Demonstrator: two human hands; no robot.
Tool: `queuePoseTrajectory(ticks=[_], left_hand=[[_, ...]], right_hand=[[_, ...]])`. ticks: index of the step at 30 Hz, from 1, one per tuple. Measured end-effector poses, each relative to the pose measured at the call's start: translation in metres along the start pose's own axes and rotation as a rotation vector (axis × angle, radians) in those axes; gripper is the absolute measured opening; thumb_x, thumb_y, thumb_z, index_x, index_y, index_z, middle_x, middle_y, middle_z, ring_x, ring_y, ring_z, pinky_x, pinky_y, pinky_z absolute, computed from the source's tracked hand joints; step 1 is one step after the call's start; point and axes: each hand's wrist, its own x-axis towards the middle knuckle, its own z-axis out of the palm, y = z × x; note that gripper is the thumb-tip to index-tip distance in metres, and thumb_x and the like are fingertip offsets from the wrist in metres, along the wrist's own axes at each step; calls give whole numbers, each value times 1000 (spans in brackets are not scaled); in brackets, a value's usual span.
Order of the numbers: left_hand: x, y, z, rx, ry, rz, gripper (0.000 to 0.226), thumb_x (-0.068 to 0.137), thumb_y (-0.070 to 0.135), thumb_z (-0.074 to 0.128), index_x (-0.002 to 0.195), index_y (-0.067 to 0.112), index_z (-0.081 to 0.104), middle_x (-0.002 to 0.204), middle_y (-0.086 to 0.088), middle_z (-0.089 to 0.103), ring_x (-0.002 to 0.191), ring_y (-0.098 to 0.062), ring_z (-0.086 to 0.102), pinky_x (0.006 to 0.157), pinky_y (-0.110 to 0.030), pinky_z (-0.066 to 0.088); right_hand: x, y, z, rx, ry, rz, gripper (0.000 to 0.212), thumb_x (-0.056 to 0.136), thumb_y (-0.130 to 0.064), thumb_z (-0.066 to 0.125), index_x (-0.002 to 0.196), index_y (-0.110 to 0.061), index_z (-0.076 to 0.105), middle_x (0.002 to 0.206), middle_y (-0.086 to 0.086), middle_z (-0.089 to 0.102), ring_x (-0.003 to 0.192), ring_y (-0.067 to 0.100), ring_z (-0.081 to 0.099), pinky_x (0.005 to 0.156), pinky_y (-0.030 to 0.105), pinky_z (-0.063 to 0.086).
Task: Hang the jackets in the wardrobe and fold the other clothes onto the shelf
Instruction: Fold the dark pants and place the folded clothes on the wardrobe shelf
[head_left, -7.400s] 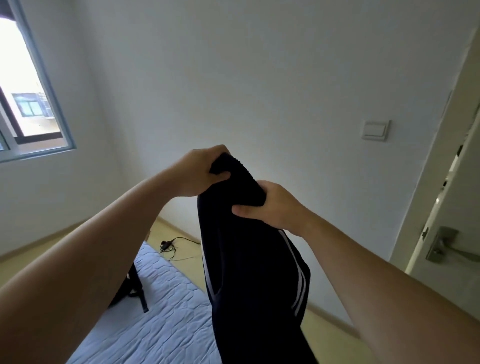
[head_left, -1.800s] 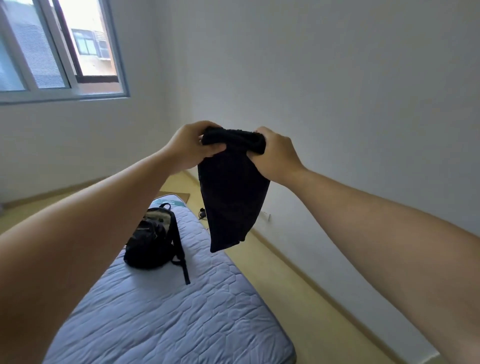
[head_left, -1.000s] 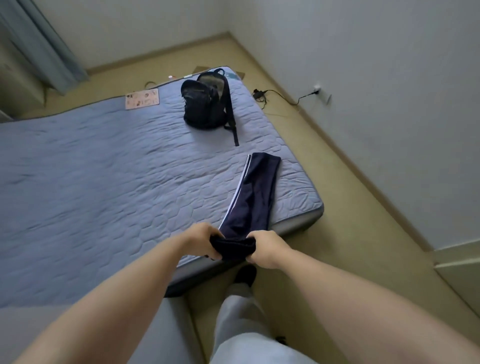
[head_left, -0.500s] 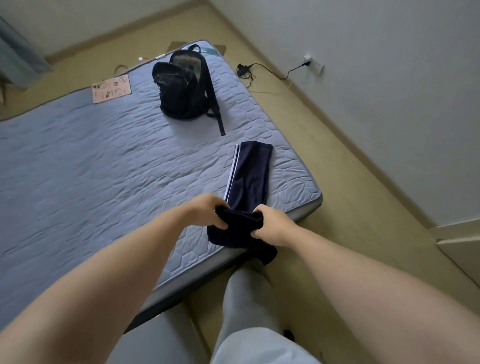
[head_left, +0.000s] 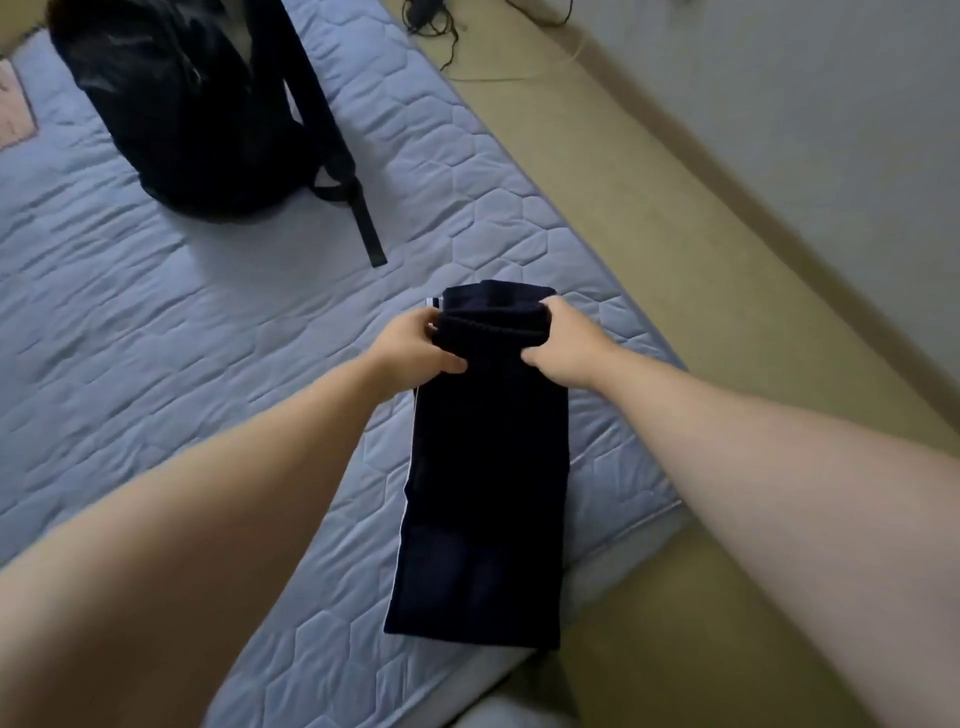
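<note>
1. Risk lies at the near end: the fold of the trousers (head_left: 485, 467) sits right at the edge of the mattress (head_left: 208, 338), perhaps just over it, so a pull toward the body could drag the cloth onto the floor (head_left: 675, 249)
2. The layers could also go crooked, because the top end is bunched between the hands and not yet flat. Letting go unevenly would leave a lumpy, skewed fold
3. The left hand (head_left: 410, 348) grips the left corner of the top end, with its thumb over the cloth. The right hand (head_left: 563, 345) grips the right corner the same way. Both are curled tight on the fabric
4. The trousers are dark navy, nearly black, with thin white stripes showing along the left side. They lie as a long narrow band doubled over itself, near the right corner of the mattress
5. A black backpack (head_left: 197, 104) sits further up the mattress, well apart from the trousers, its strap trailing toward them
</note>
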Motion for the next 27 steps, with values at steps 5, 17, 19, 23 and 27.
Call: queuePoseTrajectory(ticks=[5,17,19,23,27], left_hand=[[108,-20,20,340,-10,18,46,75,22,84,115,23,62,114,0,66,100,-21,63,80,-29,53],[162,-7,4,900,-61,187,71,57,52,88,119,30,61,106,2,64,94,-27,55,75,-36,46],[163,-15,-7,846,-65,165,70,60,60,85,119,30,63,97,8,61,91,-24,55,75,-36,46],[163,-28,-7,817,-34,286,67,62,65,82,116,32,62,107,8,52,106,-23,45,86,-41,43],[161,-29,6,776,20,506,55,61,53,85,97,24,56,90,10,46,93,-24,48,69,-32,34]], right_hand=[[92,40,26,-98,11,24,64,92,-24,67,145,-15,32,132,13,57,117,32,58,98,40,49],[147,28,36,-570,20,-147,94,63,-27,74,147,-30,33,137,9,39,131,34,33,99,42,31],[148,26,34,-572,10,-157,90,63,-29,75,144,-30,35,136,7,39,130,32,35,97,41,30],[155,27,32,-603,-63,-97,92,62,-35,80,143,-27,37,137,6,44,131,33,39,96,46,34],[162,25,36,-620,-104,-62,93,55,-34,79,138,-25,40,134,5,46,128,34,40,88,47,35]])
